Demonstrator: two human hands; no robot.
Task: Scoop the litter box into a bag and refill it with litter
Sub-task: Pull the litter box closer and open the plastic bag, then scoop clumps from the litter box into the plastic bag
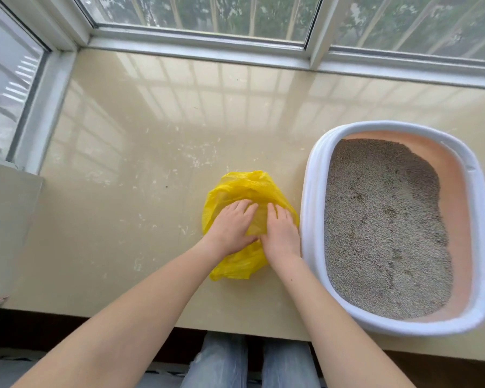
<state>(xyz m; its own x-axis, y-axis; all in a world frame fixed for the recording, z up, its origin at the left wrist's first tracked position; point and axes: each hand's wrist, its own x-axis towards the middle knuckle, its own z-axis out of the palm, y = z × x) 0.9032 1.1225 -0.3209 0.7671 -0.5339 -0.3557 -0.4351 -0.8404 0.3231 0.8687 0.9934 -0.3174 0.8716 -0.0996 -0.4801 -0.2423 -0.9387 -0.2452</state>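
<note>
The thin yellow bag lies crumpled on the tabletop at centre frame, just left of the litter box, and both hands are on it: the left hand and the right hand rest side by side with fingers fairly straight, pressing or working the film rather than clamped round it, so neither grip looks closed on anything. The likely trouble from here is the bag itself: it is limp, its mouth does not stand open, and scooped clumps could miss it or the film could tear if pulled hard. No scoop shows in the frame. The litter box, white-rimmed with a peach inner wall, fills the right of the frame and holds grey litter, uneven and banked, with darker patches. The bag looks empty.
</note>
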